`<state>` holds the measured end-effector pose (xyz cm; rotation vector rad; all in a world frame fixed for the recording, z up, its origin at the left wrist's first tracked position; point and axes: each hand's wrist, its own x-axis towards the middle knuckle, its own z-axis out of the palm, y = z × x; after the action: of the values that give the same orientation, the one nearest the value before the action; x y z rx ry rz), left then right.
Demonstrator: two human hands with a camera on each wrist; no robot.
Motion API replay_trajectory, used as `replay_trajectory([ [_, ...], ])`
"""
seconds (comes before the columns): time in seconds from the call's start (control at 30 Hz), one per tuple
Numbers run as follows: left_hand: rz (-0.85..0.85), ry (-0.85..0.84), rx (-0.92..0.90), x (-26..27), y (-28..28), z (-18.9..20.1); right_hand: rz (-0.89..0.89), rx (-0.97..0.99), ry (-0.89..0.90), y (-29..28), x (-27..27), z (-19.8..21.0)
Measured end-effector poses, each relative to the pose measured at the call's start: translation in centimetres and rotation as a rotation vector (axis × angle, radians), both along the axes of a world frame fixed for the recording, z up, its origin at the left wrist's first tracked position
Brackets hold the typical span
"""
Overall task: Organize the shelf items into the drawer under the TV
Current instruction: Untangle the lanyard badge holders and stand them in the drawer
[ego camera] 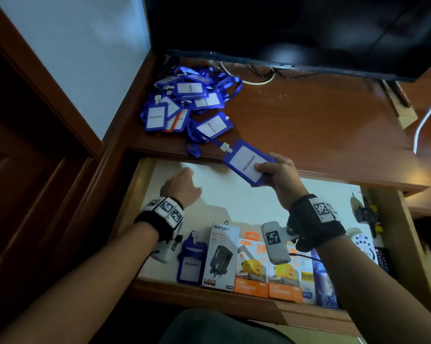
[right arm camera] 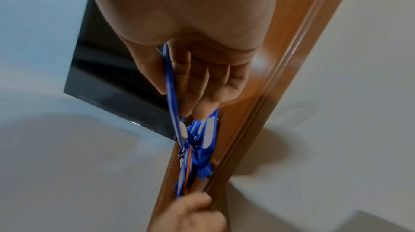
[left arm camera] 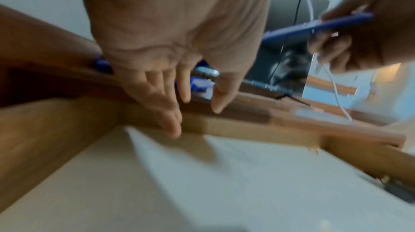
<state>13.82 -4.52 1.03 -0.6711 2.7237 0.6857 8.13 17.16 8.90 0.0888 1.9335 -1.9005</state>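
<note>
One badge in hand: right hand (ego camera: 275,171) pinches the blue plastic badge holder (ego camera: 248,162) by its corner, over the shelf lip.
Left hand (ego camera: 182,188): fingers loose, holding nothing, inside the open wooden drawer (ego camera: 145,170).
Risk: its blue lanyard (ego camera: 197,145) looks tangled in the heap of blue badge holders (ego camera: 182,103); a pull may drag them off.
Room: bare drawer floor behind the boxed chargers (ego camera: 251,266).

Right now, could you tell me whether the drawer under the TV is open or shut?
Open. The drawer is pulled out below the shelf; its pale floor, charger boxes and a badge holder show inside.
</note>
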Motion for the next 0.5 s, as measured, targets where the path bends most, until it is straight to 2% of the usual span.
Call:
replay_trajectory([
  [0.07,-0.013,0.295,0.026,-2.0,0.1,2.0,-0.001,0.01,0.019,0.2,0.2,0.8],
  [0.13,-0.138,0.431,0.036,-3.9,0.3,3.7,-0.041,-0.031,0.02,0.2,0.4,1.8],
  [0.2,-0.243,0.411,0.058,-6.0,0.0,4.4,-0.084,-0.088,0.013,0.3,0.6,2.8],
  [0.3,-0.269,0.346,0.194,-8.6,-0.9,4.3,-0.14,-0.165,0.026,0.8,0.5,4.0],
  [0.4,-0.259,0.264,0.127,-10.4,-2.2,3.9,-0.181,-0.219,0.063,1.8,0.2,4.7],
  [0.5,-0.226,0.19,0.025,-12.0,-4.0,3.9,-0.358,-0.257,0.028,3.2,-0.4,4.5],
])
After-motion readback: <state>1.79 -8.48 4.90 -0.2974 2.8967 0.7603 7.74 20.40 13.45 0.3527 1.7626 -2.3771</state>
